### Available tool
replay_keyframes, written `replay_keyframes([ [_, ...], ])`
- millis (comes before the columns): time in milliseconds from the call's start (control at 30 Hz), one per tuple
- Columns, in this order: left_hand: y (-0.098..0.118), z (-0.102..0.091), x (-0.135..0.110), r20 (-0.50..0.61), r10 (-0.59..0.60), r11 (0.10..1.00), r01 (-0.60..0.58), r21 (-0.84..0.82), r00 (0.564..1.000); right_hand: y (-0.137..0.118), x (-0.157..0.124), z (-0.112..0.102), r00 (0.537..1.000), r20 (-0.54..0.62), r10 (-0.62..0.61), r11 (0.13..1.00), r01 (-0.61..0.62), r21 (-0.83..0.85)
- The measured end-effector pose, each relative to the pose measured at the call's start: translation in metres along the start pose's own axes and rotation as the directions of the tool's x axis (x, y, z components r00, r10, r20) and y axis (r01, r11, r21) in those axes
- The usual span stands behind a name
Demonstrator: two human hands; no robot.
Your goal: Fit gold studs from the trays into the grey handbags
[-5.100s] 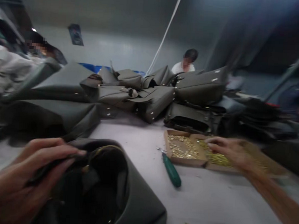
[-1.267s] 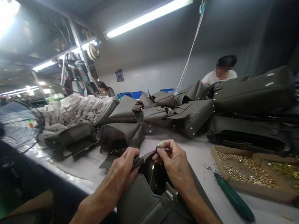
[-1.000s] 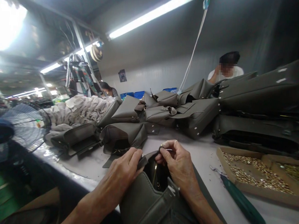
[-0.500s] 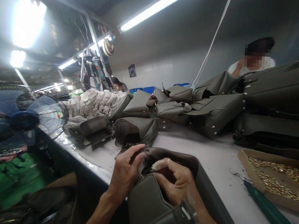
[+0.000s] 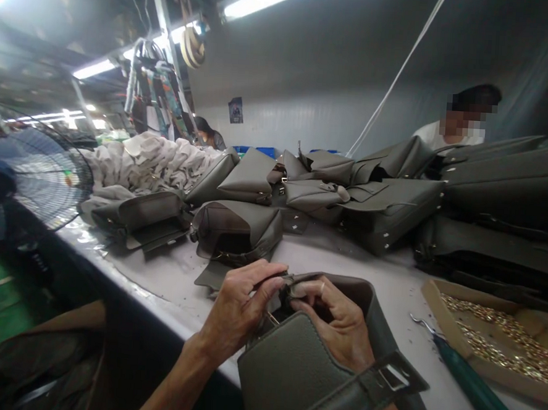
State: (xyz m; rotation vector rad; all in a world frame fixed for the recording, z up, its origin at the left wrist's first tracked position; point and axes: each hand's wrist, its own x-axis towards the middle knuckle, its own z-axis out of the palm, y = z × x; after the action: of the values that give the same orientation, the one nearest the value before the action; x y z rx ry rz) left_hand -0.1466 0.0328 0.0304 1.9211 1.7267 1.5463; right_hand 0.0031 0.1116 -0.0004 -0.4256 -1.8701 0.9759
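An olive-grey leather handbag (image 5: pixel 287 360) stands at the table's front edge, close to me. My left hand (image 5: pixel 245 299) pinches a small dark tab at the bag's upper rim between thumb and fingers. Right beside it, my right hand (image 5: pixel 335 314) is closed on the same part of the rim, its fingertips nearly meeting the left ones. A finger of that hand has a pale covering. What exactly lies between the fingertips is partly hidden. A strap with a silver buckle (image 5: pixel 393 378) crosses in front of my right forearm.
Several similar bags (image 5: pixel 240 227) are piled across the white table (image 5: pixel 167 279). At right lie a cardboard tray (image 5: pixel 430 295) of small gold metal pieces and a green-handled hook tool (image 5: pixel 476 384). A fan (image 5: pixel 48 176) stands left; a co-worker (image 5: pixel 465 118) sits behind the bags.
The view has turned and shifted, so the fan sits further left. Both hands stay at the bag's rim, with the right fingertips now closer to the left. The buckled strap sticks out further right.
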Motion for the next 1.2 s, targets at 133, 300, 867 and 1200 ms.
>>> replay_keyframes([
  [133,-0.003,0.001,0.000,-0.002,0.013,1.000,-0.013,-0.007,1.000,-0.001,-0.001,0.003,0.999,-0.023,0.026,1.000,-0.026,0.007],
  [300,-0.005,0.000,0.002,0.010,0.022,1.000,-0.022,-0.016,1.000,-0.001,-0.002,0.005,0.999,-0.028,0.044,0.999,-0.044,0.001],
  [867,-0.007,0.002,0.011,0.123,0.054,0.995,-0.064,0.072,0.991,-0.014,0.006,0.006,0.912,-0.104,0.396,0.918,-0.395,0.031],
  [1200,-0.007,-0.003,0.021,0.243,0.118,0.990,-0.133,0.048,0.963,-0.001,0.010,-0.004,0.926,-0.060,0.374,0.926,-0.376,-0.028],
])
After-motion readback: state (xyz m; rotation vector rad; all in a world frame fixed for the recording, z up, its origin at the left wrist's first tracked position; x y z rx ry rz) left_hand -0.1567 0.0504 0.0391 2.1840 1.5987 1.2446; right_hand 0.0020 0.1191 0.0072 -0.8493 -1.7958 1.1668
